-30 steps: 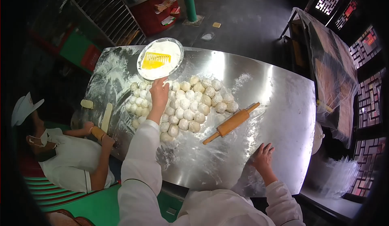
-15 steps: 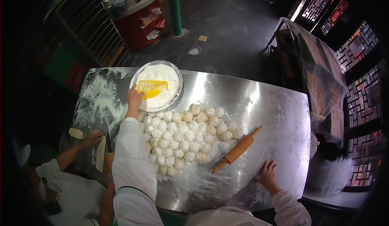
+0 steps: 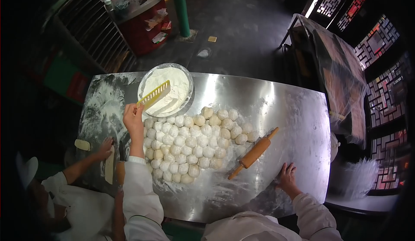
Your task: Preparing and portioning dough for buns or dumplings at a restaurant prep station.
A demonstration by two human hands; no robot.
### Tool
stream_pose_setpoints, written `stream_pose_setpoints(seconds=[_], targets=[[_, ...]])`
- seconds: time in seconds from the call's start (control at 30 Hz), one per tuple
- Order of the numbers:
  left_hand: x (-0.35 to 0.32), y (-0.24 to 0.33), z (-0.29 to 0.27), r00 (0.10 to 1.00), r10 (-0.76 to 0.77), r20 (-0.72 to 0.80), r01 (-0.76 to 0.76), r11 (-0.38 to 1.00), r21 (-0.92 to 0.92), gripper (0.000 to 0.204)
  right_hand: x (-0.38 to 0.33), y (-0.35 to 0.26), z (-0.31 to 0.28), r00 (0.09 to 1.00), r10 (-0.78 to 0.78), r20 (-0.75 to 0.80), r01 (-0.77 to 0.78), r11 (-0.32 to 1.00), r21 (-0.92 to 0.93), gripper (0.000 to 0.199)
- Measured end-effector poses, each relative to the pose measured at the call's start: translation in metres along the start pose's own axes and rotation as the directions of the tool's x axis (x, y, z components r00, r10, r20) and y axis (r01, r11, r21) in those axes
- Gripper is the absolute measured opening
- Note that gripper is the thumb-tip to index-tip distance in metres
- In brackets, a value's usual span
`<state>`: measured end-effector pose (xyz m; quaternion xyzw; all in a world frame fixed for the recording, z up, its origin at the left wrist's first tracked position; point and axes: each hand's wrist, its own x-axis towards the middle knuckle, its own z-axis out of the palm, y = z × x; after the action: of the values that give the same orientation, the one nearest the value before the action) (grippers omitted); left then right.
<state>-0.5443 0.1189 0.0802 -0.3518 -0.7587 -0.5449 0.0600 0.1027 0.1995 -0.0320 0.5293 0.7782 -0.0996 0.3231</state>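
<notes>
My left hand (image 3: 133,119) is closed on the end of a yellow slotted scoop (image 3: 154,93), tilted over a round metal bowl (image 3: 190,95) of white flour (image 3: 173,79). Just below the bowl, many floured dough balls (image 3: 183,142) lie packed close together on the steel table (image 3: 298,124). My right hand (image 3: 287,179) rests on the tabletop at the right, fingers apart and holding nothing. Between that hand and the dough balls lies a wooden rolling pin (image 3: 255,152), slanting and touched by neither hand.
At the left, a co-worker's hand (image 3: 105,148) touches a long strip of dough (image 3: 110,166); a smaller dough piece (image 3: 82,144) lies beside it. Flour dusts the tabletop. Beyond the table stand a green post (image 3: 181,12) and, rightward, a plastic-covered rack (image 3: 341,77).
My left hand has drawn back toward me from the bowl, and the scoop has turned from flat to edge-on. My right hand stays on the table. The co-worker's hand has shifted slightly.
</notes>
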Motion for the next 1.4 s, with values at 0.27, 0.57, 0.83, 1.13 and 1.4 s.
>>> stream_pose_setpoints(seconds=[0.27, 0.57, 0.83, 1.13, 1.4], targets=[[-0.054, 0.008, -0.004, 0.992, -0.079, -0.102, 0.084, 0.995, 0.049, 0.015, 0.004, -0.002, 0.003, 0.999, -0.002, -0.045, 0.004, 0.999, 0.050, 0.143], [-0.101, 0.094, 0.013, 0.932, -0.283, 0.228, 0.341, 0.899, -0.275, 0.010, -0.003, 0.006, -0.009, 0.998, 0.068, -0.003, -0.068, 0.998, -0.006, 0.139], [-0.270, 0.146, 0.035, 0.722, -0.414, 0.555, 0.601, 0.773, -0.204, 0.010, 0.016, 0.060, -0.035, 0.940, -0.313, 0.136, 0.216, 0.853, 0.476, 0.111], [-0.334, 0.190, 0.058, 0.505, -0.347, 0.790, 0.281, 0.932, 0.230, 0.034, -0.044, 0.401, -0.342, 0.591, 0.531, -0.607, 0.744, -0.070, 0.664, 0.091], [-0.360, 0.217, 0.082, 0.676, -0.087, 0.732, 0.071, 0.996, 0.053, 0.025, -0.057, 0.337, -0.326, 0.342, 0.493, -0.800, 0.892, 0.097, 0.441, 0.021]])
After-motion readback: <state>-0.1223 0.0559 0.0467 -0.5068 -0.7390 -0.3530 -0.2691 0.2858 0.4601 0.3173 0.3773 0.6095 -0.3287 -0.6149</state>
